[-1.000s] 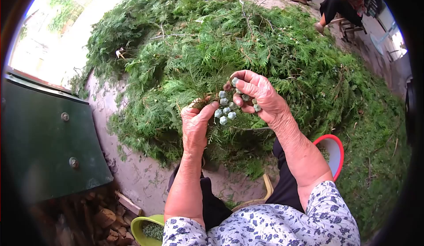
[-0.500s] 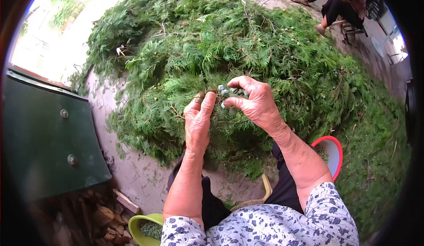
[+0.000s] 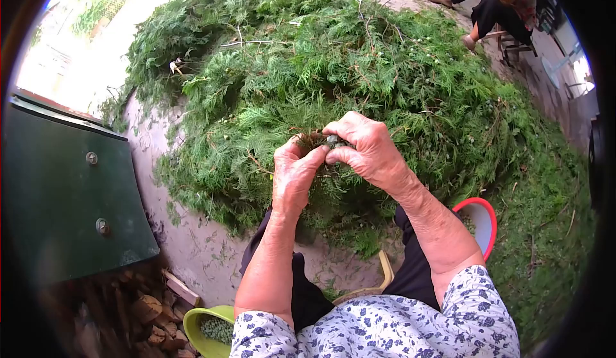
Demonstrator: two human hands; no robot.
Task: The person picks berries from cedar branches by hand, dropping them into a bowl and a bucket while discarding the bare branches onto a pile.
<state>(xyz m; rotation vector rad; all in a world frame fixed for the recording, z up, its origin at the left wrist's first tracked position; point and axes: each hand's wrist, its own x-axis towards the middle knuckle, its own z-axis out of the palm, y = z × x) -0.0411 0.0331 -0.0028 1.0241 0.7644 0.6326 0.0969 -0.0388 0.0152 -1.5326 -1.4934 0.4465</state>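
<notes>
My left hand [image 3: 293, 173] pinches the brown stem end of a leafy green sprig [image 3: 312, 141], thumb against forefinger. My right hand [image 3: 364, 147] is closed around the sprig's cluster of pale blue-green cones [image 3: 333, 141], of which only a small bit shows between the fingers. Both hands touch each other above my lap, in front of a big heap of cut evergreen branches [image 3: 333, 69].
A red-rimmed bowl [image 3: 482, 223] stands at my right knee. A yellow-green bowl [image 3: 205, 326] with small green cones sits at the lower left, beside stacked firewood [image 3: 138, 313]. A dark green metal panel [image 3: 64, 197] is at the left. Another person [image 3: 494, 1] sits at the far top right.
The cone cluster hung in plain sight between my hands; my right hand has closed over it and both hands have drawn together, hiding most of the cones.
</notes>
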